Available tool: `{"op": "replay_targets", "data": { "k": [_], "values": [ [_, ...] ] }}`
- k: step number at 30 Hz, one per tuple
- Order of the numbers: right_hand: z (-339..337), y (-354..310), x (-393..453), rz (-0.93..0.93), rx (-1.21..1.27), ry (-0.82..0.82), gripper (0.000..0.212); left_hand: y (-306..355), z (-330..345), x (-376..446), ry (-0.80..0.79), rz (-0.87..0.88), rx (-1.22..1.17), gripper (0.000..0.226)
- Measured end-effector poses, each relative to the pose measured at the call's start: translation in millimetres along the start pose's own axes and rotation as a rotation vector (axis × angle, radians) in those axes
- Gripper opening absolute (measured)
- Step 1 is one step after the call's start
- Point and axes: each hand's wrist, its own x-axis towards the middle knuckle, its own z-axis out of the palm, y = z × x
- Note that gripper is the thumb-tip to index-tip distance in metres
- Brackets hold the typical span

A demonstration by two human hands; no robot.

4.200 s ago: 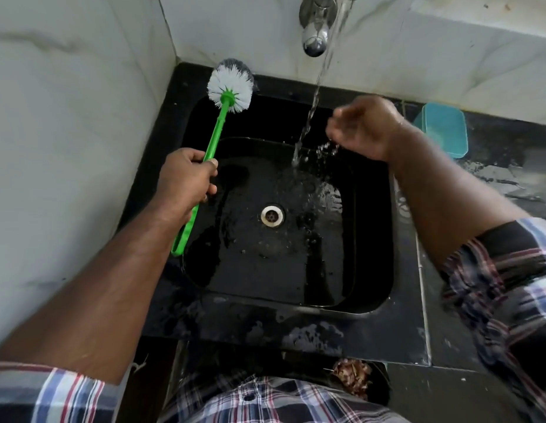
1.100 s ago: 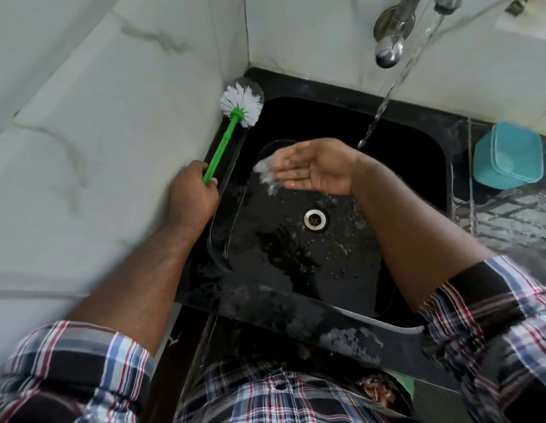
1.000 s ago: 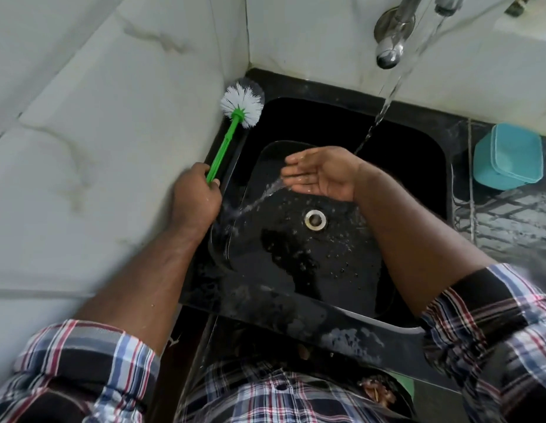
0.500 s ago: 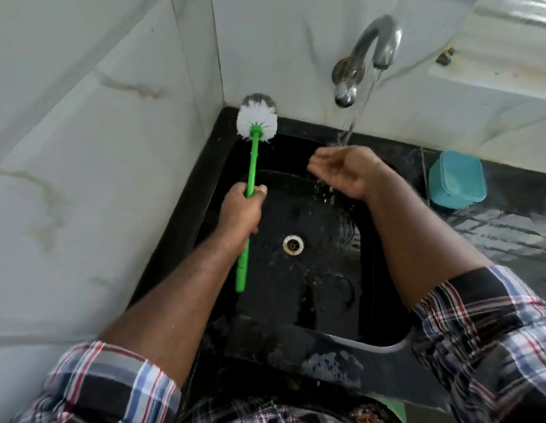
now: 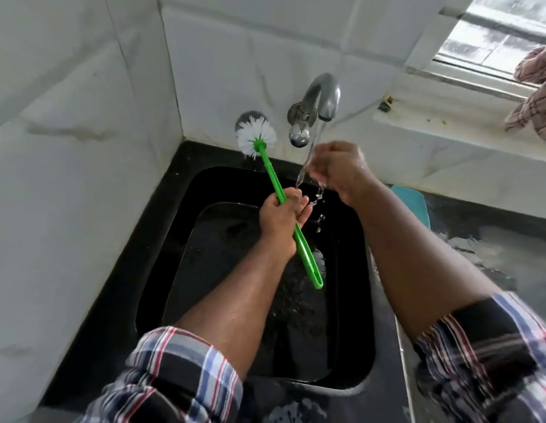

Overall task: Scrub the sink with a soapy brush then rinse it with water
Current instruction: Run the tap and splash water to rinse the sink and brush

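A black sink [image 5: 161, 239] sits in the corner of white tiled walls, its basin wet. My left hand [image 5: 280, 218] grips the green handle of a brush [image 5: 273, 175] over the basin. The brush's white bristle head [image 5: 255, 137] points up at the back wall, left of the tap. The chrome tap [image 5: 322, 96] runs a thin stream of water. My right hand [image 5: 338, 169] is cupped with fingers curled under that stream, just below the spout, and holds nothing solid. My left forearm hides the drain.
A teal box [image 5: 410, 199] rests on the dark counter [image 5: 494, 248] right of the sink, partly behind my right arm. A window sill [image 5: 448, 117] and a checked cloth [image 5: 537, 96] are at the upper right. White tile walls close in the left and back.
My right hand rose from the basin up to the tap's stream and curled. My left hand shifted right over the basin with the brush. The view tilted up, bringing the window in.
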Motion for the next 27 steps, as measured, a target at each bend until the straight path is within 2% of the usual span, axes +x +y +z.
{"op": "replay_targets", "data": {
  "k": [2,4,5,7,10,11,13,16,19,21,23,24,27],
  "values": [
    [4.8,-11.0,18.4,-0.070,-0.114,0.127,0.015,3.4,-0.6,-0.9,-0.021,0.013,0.025,0.009],
    [8.9,-15.3,45.7,-0.128,-0.218,0.190,0.027,10.7,-2.7,-2.3,-0.040,0.027,0.058,0.012],
    [11.7,-17.4,54.0,-0.144,-0.259,0.203,0.025,14.4,-4.3,-2.6,-0.046,0.033,0.076,0.012],
    [21.9,-24.2,55.9,-0.120,-0.153,0.207,0.021,22.7,-9.0,-4.0,-0.050,0.046,0.111,0.011],
    [31.6,-21.8,61.9,-0.122,-0.158,0.220,0.046,34.3,-19.5,-6.9,-0.033,0.074,0.186,0.012],
    [33.2,-18.2,70.3,-0.119,-0.138,0.235,0.049,37.3,-23.5,-8.2,-0.026,0.077,0.208,0.012],
    [32.9,-17.6,78.6,-0.032,-0.031,0.283,0.035,41.7,-31.9,-10.8,-0.016,0.077,0.248,0.010],
    [24.5,-16.3,84.8,0.030,-0.109,0.340,0.021,49.2,-46.2,-15.4,0.012,0.084,0.300,0.009],
    [17.9,8.9,81.1,0.127,0.181,0.170,0.017,56.0,-60.3,-22.3,0.047,0.093,0.357,0.016],
    [16.2,36.6,75.6,0.227,0.205,0.108,0.014,59.5,-69.1,-27.7,0.066,0.096,0.378,0.019],
    [24.1,60.0,70.0,0.351,0.250,0.069,0.022,64.0,-78.9,-32.5,0.073,0.095,0.397,0.018],
    [26.2,67.2,58.5,0.385,0.230,0.054,0.019,65.9,-84.2,-35.0,0.075,0.090,0.418,0.018],
    [18.4,78.4,10.2,0.367,-0.146,-0.067,0.010,70.7,-100.7,-40.8,0.084,0.073,0.490,0.015]
  ]
}}
